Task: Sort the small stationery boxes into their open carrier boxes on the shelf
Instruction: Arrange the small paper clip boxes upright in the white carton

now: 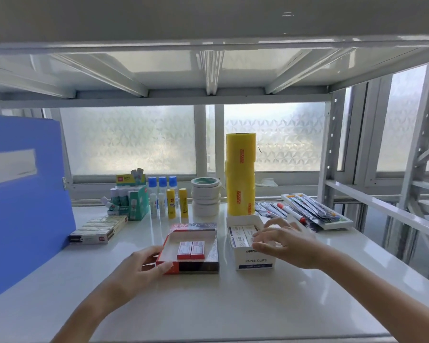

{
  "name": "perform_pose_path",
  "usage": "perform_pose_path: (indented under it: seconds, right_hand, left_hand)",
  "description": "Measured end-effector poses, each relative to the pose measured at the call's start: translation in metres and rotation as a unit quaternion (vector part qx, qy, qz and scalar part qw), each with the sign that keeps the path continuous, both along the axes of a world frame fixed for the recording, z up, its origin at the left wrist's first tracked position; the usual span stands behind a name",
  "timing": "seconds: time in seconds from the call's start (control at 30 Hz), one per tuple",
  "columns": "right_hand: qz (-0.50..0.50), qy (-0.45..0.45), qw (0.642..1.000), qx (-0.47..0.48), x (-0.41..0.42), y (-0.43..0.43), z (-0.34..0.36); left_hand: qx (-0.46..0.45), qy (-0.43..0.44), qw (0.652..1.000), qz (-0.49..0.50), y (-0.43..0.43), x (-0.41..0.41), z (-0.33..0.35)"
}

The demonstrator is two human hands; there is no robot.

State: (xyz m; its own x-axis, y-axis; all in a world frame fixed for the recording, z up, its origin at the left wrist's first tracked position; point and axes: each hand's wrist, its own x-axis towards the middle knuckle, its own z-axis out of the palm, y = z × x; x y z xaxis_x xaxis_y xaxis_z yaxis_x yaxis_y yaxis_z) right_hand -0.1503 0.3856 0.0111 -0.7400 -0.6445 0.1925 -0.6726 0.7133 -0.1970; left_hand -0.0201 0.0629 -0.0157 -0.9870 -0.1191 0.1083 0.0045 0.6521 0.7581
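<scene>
At frame centre, the left hand [144,262] grips the near-left corner of the red carrier box [191,248] on the shelf [233,305], thumb on its front wall and fingers [150,251] on the left wall. Two red small boxes [190,250] lie inside, right of those fingers. The right hand [280,241], fingers spread apart, rests over the white paper-clip carrier box [254,258], covering its small white boxes [240,233].

The right hand [280,240] is motion-blurred, hiding part of the white carrier box [254,258]; the blue folder [22,194] is cut off at frame left
</scene>
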Motion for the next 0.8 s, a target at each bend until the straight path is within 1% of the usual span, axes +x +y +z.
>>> perform_pose_path:
  seconds: [0.07, 0.17, 0.23, 0.33, 0.4, 0.5, 0.8]
  right_hand:
    - [0.013, 0.025, 0.999, -0.03, 0.003, 0.0, -0.007]
    - [0.055, 0.104, 0.989, -0.09, 0.009, 0.0, -0.019]
    - [0.052, 0.129, 0.984, -0.113, 0.015, -0.003, -0.025]
    - [0.006, 0.11, 0.98, -0.165, 0.023, -0.006, -0.029]
    - [-0.001, 0.089, 0.978, -0.186, 0.025, -0.007, -0.029]
    - [0.008, 0.074, 0.979, -0.188, 0.027, -0.009, -0.028]
    - [0.006, 0.073, 0.978, -0.194, 0.032, -0.02, -0.025]
  left_hand:
    - [-0.009, 0.005, 1.0, 0.003, 0.001, 0.0, -0.001]
    - [-0.053, 0.033, 0.997, 0.042, 0.001, -0.001, -0.003]
    - [-0.071, 0.052, 0.994, 0.067, 0.003, -0.002, -0.004]
    - [-0.068, 0.081, 0.99, 0.09, 0.008, -0.003, -0.004]
    - [-0.057, 0.095, 0.99, 0.086, 0.011, -0.003, -0.003]
    - [-0.043, 0.096, 0.992, 0.065, 0.015, -0.005, -0.002]
    - [-0.025, 0.117, 0.992, 0.038, 0.011, -0.011, -0.008]
